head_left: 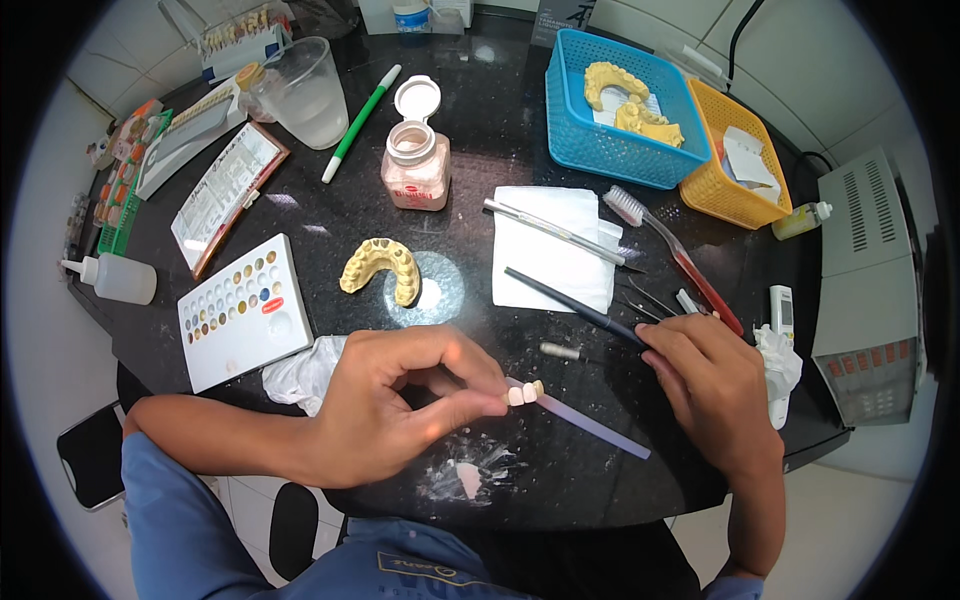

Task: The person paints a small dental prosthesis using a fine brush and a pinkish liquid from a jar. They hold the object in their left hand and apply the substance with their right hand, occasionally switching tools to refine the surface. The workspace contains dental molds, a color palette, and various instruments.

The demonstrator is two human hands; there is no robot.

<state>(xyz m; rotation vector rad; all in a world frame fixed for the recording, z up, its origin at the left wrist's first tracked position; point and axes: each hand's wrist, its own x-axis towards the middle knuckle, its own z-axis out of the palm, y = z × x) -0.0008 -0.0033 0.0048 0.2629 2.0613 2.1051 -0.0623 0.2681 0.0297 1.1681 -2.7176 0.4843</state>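
My left hand [410, 395] pinches a short dental bridge [522, 394] of joined tooth-coloured crowns between thumb and forefinger, above the dark table. Beneath it a translucent lilac strip [600, 435] lies slantwise. At the right, my right hand [712, 385] has its thumb and fingertips closed around the near end of a slim black-handled tool [565, 300]; the tool's tip is hidden by the fingers. The tool's far end passes over a folded white napkin [520, 275]. A yellowish dental arch model [382, 268] stands beyond my left hand.
Pinkish powder [468, 480] is smeared near the table edge. Around lie a paint palette [245, 315], an open powder jar [415, 175], a green pen [362, 125], a red-handled toothbrush [690, 265], a metal instrument [550, 232], and blue [625, 158] and yellow baskets [735, 205].
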